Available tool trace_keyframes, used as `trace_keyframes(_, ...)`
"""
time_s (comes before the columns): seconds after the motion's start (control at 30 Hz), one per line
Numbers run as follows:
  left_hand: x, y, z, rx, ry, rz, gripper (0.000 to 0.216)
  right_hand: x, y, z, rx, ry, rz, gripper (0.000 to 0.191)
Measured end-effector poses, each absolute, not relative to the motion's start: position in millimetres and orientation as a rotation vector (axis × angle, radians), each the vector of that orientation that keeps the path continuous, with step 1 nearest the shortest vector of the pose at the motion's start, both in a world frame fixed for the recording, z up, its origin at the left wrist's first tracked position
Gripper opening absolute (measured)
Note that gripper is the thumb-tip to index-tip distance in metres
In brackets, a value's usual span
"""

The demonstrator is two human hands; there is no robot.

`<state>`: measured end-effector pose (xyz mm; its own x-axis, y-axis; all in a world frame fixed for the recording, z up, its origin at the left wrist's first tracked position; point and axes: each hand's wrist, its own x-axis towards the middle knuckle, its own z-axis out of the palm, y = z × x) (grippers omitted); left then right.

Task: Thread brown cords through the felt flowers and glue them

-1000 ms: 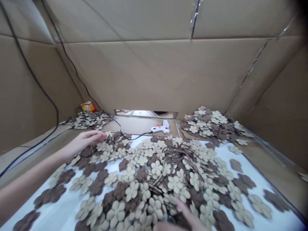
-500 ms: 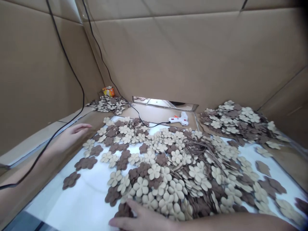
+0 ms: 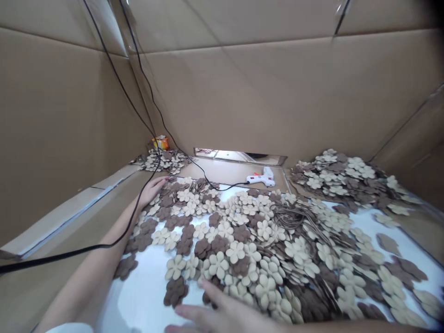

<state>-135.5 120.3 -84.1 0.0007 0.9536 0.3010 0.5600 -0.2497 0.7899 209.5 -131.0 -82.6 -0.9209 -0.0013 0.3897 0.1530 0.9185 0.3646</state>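
Cream and brown felt-like flower cutouts (image 3: 236,252) lie heaped over a white board (image 3: 138,296). My left hand (image 3: 152,189) reaches along the board's left side to the far left corner of the heap. Its fingers are stretched out and their tips meet brown flowers there; I see no flower clearly gripped. At the bottom middle, my right hand (image 3: 225,312) is spread over the near edge of the heap, fingers apart. Its fingertips lie beside a brown flower (image 3: 175,292) and partly cover other flowers. A bundle of brown cord (image 3: 291,216) rests on the heap.
A white glue gun (image 3: 262,178) lies behind the heap, its black cable (image 3: 154,104) running up the cardboard wall (image 3: 260,101). Another black cable crosses above my left forearm. More flower piles (image 3: 347,178) stand back right and back left, beside an orange-yellow box (image 3: 161,142).
My left hand has moved forward and right, from beside the board to the flowers' far left corner. My right hand has shifted slightly right in view, and its fingers are spread. The view has tilted up.
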Motion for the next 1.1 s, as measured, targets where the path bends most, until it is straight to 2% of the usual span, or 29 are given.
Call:
trace_keyframes(0.17,-102,156,-78,1.739,1.37,1.176,0.039,171,-119,-90,-0.197,-2.607,-0.718,0.04)
trace_keyframes(0.33,-79,165,-74,1.72,1.258,1.029,0.028,172,-101,-82,-0.272,-2.809,-0.547,0.042)
trace_keyframes(0.57,-59,140,-67,1.68,1.24,0.952,0.039,189,-99,-79,-0.368,-2.909,-0.246,0.039)
trace_keyframes(0.8,-33,111,-68,1.651,1.272,0.896,0.029,212,-104,-69,-0.45,-2.918,-0.151,0.04)
trace_keyframes(0.97,-19,92,-74,1.573,1.304,1.0,0.027,230,-107,-56,-0.43,-2.955,-0.136,0.042)
trace_keyframes(1.1,-24,83,-74,1.468,1.309,1.175,0.046,235,-116,-48,-0.363,-2.945,-0.152,0.041)
